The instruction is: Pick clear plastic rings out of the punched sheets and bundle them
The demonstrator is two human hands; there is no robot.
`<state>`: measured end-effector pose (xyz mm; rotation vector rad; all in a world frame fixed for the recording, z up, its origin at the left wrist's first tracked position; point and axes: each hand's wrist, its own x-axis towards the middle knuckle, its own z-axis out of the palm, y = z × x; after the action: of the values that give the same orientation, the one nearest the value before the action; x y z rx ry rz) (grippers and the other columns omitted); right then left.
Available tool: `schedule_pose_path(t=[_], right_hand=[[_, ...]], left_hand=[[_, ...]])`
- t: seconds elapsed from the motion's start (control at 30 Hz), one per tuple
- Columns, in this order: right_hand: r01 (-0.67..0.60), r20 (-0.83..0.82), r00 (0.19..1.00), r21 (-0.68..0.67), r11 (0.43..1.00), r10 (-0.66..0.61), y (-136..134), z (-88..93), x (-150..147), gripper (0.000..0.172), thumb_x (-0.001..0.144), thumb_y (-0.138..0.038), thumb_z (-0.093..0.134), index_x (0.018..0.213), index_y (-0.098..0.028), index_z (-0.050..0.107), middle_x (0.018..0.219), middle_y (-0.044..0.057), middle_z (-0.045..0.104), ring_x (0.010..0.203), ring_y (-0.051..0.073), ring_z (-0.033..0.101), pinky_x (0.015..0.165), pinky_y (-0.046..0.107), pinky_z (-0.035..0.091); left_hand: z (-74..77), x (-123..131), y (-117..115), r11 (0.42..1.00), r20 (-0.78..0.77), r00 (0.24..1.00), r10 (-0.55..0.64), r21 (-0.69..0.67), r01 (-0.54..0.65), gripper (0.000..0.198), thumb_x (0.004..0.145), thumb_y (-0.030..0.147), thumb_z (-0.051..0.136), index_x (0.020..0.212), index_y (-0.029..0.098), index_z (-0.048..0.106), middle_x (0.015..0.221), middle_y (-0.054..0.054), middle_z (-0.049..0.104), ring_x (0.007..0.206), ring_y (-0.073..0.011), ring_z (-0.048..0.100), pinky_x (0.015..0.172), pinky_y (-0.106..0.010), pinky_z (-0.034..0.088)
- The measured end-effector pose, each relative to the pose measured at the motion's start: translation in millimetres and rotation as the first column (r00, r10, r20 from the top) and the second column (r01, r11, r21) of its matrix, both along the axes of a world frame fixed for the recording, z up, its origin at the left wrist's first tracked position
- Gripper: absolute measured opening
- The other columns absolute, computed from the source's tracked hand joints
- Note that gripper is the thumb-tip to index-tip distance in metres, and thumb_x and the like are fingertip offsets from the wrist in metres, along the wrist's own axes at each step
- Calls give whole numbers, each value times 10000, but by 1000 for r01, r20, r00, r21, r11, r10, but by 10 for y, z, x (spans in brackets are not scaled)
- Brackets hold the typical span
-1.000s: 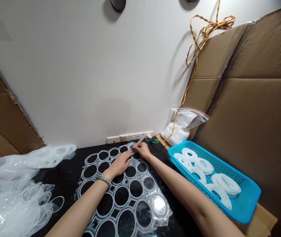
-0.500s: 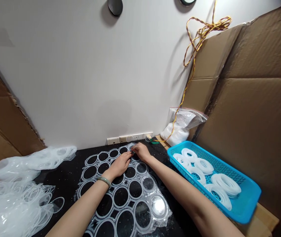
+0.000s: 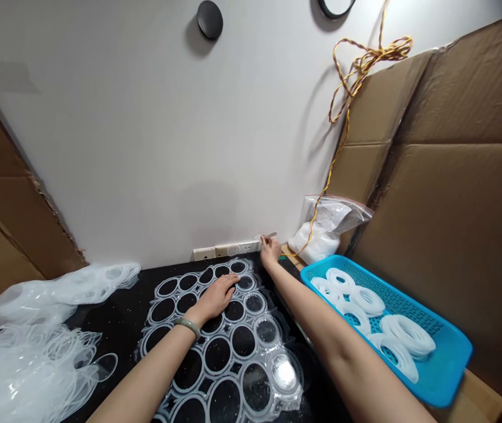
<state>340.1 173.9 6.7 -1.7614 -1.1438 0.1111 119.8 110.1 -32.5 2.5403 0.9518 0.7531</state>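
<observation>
A translucent sheet [image 3: 242, 368] with rows of round rings lies on the black tabletop [image 3: 118, 329]. My left hand [image 3: 216, 296], with a green bangle at the wrist, rests on the upper part of the sheet, fingers spread and flat. Beyond the sheet's far right corner, by the wall sockets [image 3: 226, 251], my right hand [image 3: 270, 249] is raised with its fingers closed on a small clear piece [image 3: 270, 235], thin and hard to make out.
At right, a blue basket [image 3: 447, 370] holds stacks of white rings. Behind it are a plastic bag [image 3: 316, 241], a yellow cable [image 3: 330, 167] and cardboard [image 3: 466, 211]. Translucent ring scraps [image 3: 22, 370] pile up at the left.
My right hand has moved right and away from the sheet toward the sockets, lifting a small clear piece. My left hand stays on the sheet. The view has shifted slightly.
</observation>
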Motion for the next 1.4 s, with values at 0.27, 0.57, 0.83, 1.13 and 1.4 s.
schedule_pose_path(t=[0.27, 0.57, 0.83, 1.13, 1.4], right_hand=[[-97, -255, 959, 107, 990, 121, -307, -409, -240, 364, 820, -361, 574, 613, -106, 732, 590, 109, 705, 558, 223, 647, 531, 248, 430], [-125, -361, 915, 170, 977, 180, -216, -570, -207, 345, 795, -391, 579, 664, -121, 749, 668, 123, 732, 605, 225, 665, 519, 239, 440], [-191, -482, 825, 250, 949, 293, -221, -590, -205, 395, 726, -448, 623, 790, -87, 770, 761, 130, 741, 657, 226, 660, 529, 252, 461], [-377, -603, 608, 353, 856, 516, -531, -245, -297, 490, 585, -542, 735, 762, -85, 750, 667, 99, 697, 546, 158, 570, 446, 234, 414], [-569, -625, 451, 349, 744, 637, -1063, -7, -606, 455, 564, -513, 783, 759, -103, 758, 699, 99, 706, 569, 153, 594, 467, 231, 446]], left_hand=[[249, 108, 431, 938, 53, 942, 331, -122, -323, 205, 947, 262, 566, 1105, 154, 640, 1144, -85, 659, 1051, -218, 629, 938, -427, 501], [258, 454, 1016, 715, -45, 773, 633, -350, -606, 311, 935, 321, 597, 1201, 163, 575, 1199, -93, 595, 1025, -229, 617, 854, -422, 532], [149, 518, 910, 777, 143, 806, 575, -403, -483, 306, 942, 318, 584, 1202, 158, 577, 1212, -96, 591, 1021, -228, 615, 856, -426, 533], [387, 425, 557, 801, 357, 820, 448, -567, -191, 318, 941, 317, 587, 1212, 151, 566, 1197, -97, 595, 1003, -224, 623, 838, -422, 541], [559, 43, -141, 828, 436, 843, 315, -560, -20, 324, 895, 331, 647, 1149, 133, 609, 1037, -83, 679, 875, -193, 669, 762, -359, 558]])
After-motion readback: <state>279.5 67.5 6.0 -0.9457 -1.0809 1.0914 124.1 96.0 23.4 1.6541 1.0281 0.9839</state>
